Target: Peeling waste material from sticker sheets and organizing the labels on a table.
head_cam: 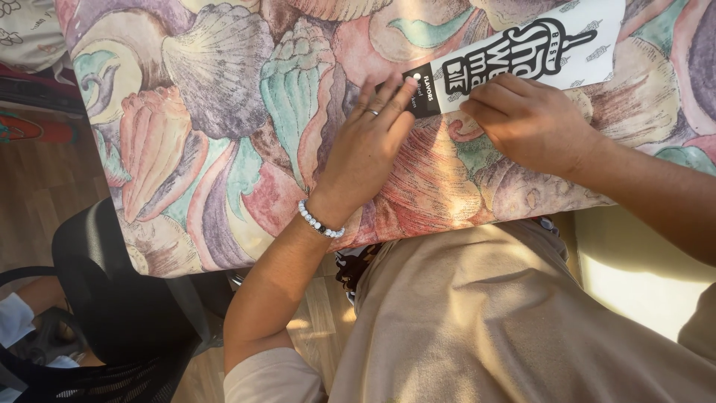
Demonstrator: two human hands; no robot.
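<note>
Pressing down on a long white-and-black paper sleeve (522,56), the left hand (369,145) is laid flat, fingers together, over the sleeve's black end at upper centre of the frame. The right hand (529,119) is curled just beside it, fingertips resting on the sleeve's lower edge; neither hand is clamped around anything. The sleeve is spread on a table covered with a pastel seashell-print cloth (216,127). A beaded bracelet (321,222) is worn on the left wrist.

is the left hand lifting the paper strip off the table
No, the left hand lies flat, fingers pressing the paper strip onto the tablecloth.
</note>
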